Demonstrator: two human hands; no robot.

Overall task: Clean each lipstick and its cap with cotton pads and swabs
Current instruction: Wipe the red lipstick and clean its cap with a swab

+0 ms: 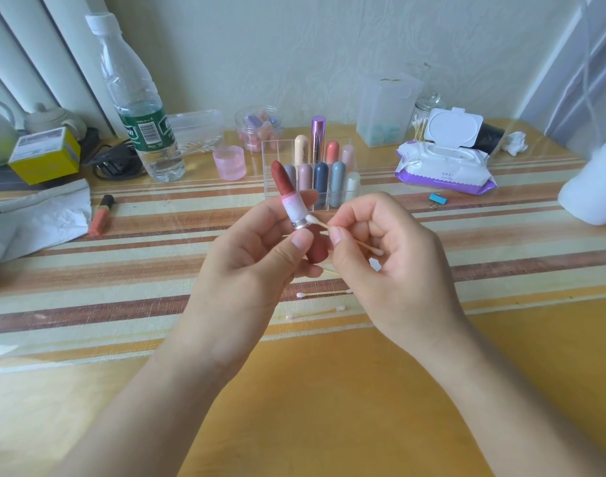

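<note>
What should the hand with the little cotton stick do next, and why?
Probably slide the cotton swab tip round the silver ring of the lipstick, while the left hand turns it slightly. The right hand pinches the swab with its white tip against that ring, and the pale tube above it looks smeared pink, so more wiping seems needed.

- lipstick: matt red bullet, frosted plastic sleeve, shiny metal ring
- cotton swab: pale wooden stick, fluffy white cotton tip
- counter: glossy clear sheet over striped woven cloth
- organiser: clear hard plastic
- water bottle: clear glossy plastic
- wipes pack: shiny plastic film
</note>
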